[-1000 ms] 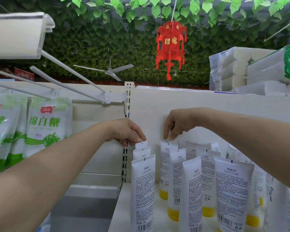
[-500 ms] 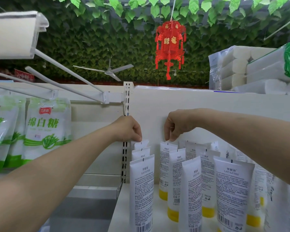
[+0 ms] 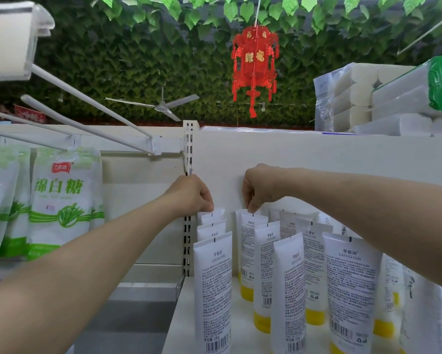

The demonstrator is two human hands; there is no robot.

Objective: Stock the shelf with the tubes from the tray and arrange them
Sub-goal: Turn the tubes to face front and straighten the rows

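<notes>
Left hand (image 3: 192, 195) pinches the far-left rear tube (image 3: 211, 216) by its top — right hand (image 3: 261, 187) pinches the neighbouring rear tube (image 3: 250, 222) likewise

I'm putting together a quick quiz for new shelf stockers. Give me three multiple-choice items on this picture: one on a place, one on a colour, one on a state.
1. Where are the green-and-white bags relative to the tubes?
A. To their right
B. To their left
C. Stacked on top of them

2. What colour are the tube caps?
A. Yellow
B. Red
C. Blue

3. What are the left hand and right hand doing?
A. Lying flat on the shelf
B. Gripping the lantern
C. Each pinching the top edge of a tube at the back

Answers:
1 B: the bags are on the far left, beyond the slotted upright.
2 A: yellow caps show at the bottoms of the tubes.
3 C: curled fingertips meet the tops of the rearmost tubes in the two left columns.
</notes>
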